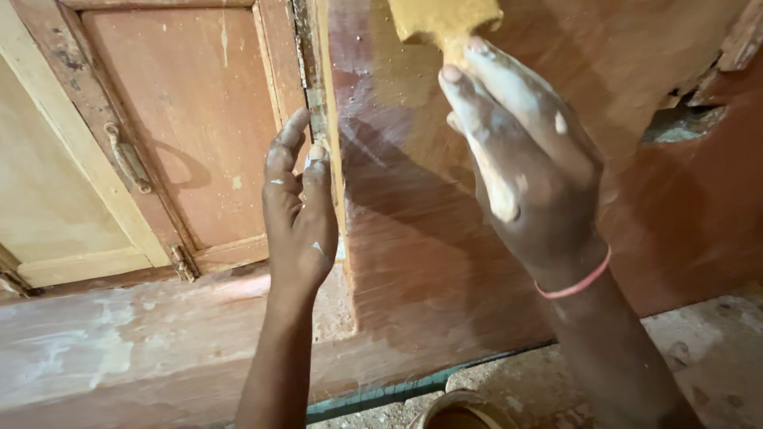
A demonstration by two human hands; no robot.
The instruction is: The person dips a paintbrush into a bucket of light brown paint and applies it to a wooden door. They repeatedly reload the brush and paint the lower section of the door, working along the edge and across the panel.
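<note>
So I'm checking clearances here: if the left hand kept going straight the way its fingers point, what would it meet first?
The left hand points up along the door frame; its fingertips already seem to touch that edge, near the metal hinge strip, though depth is unclear.

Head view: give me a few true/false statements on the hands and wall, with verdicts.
1. The right hand holds a yellow sponge against the wall. True.
2. The left hand grips the door handle. False: it rests at the door frame edge, apart from the handle.
3. A pink band circles the right wrist. True.
4. The wall is intact. False: a broken patch shows upper right.
</note>
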